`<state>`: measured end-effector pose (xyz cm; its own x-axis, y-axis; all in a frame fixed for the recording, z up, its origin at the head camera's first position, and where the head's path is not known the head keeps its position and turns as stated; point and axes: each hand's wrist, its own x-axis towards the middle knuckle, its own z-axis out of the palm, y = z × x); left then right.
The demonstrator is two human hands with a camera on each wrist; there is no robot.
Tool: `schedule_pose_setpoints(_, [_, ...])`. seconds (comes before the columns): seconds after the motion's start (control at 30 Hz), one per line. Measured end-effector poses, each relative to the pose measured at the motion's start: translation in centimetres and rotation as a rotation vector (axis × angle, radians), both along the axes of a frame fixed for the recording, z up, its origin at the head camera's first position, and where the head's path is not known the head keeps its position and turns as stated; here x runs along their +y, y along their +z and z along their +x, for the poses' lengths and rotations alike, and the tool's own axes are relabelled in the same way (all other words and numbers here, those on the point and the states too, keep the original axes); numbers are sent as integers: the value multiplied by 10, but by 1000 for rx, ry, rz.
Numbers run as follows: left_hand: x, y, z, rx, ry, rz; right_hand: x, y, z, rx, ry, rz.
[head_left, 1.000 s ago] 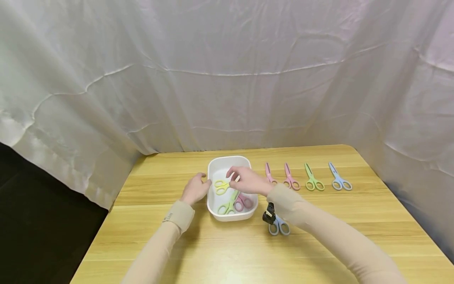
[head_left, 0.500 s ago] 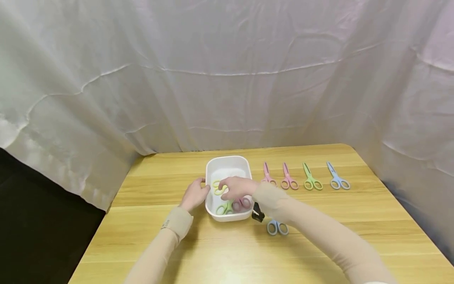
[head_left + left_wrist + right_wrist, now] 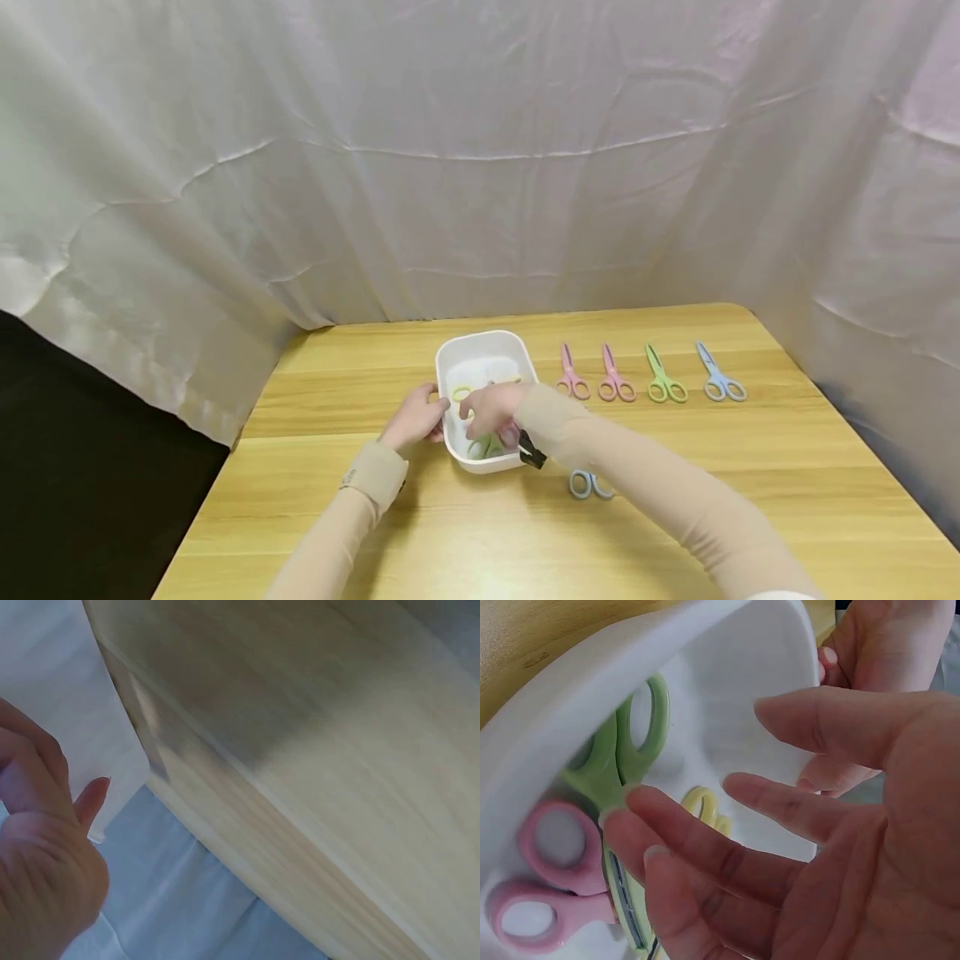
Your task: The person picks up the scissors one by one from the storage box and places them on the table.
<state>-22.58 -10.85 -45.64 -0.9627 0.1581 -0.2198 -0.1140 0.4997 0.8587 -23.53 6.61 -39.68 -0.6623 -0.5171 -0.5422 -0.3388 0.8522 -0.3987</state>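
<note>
My left hand [image 3: 414, 417] grips the left side of a white plastic bin [image 3: 480, 367], thumb at the rim and fingers against the outer wall. Inside the bin reaches my right hand [image 3: 832, 862], its fingers spread and bent a little. Two of its fingertips touch or overlap green scissors [image 3: 619, 769] near the pivot. Pink scissors [image 3: 589, 911] lie beside the green pair, partly under it. Behind the fingers, a loop of yellow scissors [image 3: 711, 804] shows; the rest is hidden.
Right of the bin, pink scissors [image 3: 573, 385], another pink pair [image 3: 617, 387], a green pair [image 3: 666, 387] and a blue pair [image 3: 722, 385] lie in a row on the wooden table [image 3: 420, 533]. More blue scissors [image 3: 592, 481] lie partly under the right forearm.
My right hand has moved left and lower into the bin, over the scissors. The bin has turned slightly, and my left hand has shifted down a little along its side.
</note>
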Motion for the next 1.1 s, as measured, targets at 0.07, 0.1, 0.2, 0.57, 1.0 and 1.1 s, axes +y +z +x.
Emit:
schedule_pose_setpoints(0.07, [-1,-1,-1,-12,-12,20,-1,-2,-1,-45,-11,-1])
schedule_pose_setpoints(0.1, [-1,-1,-1,-16,-12,24,-1,-3,-2,-69,-18,-2])
schedule_pose_setpoints(0.2, [-1,-5,-2,-21,-4,39,-1,-6,-4,-130,-39,-9])
schedule_pose_setpoints(0.57, [1,-11,-4,-44,21,69,1,-17,-14,-243,-75,-58])
schedule_pose_setpoints(1.0, [3,-9,-4,-30,23,68,5,-27,-20,-251,-82,-49])
schedule_pose_setpoints(1.1, [2,-9,-4,-34,29,65,6,-28,-22,-238,-79,-24])
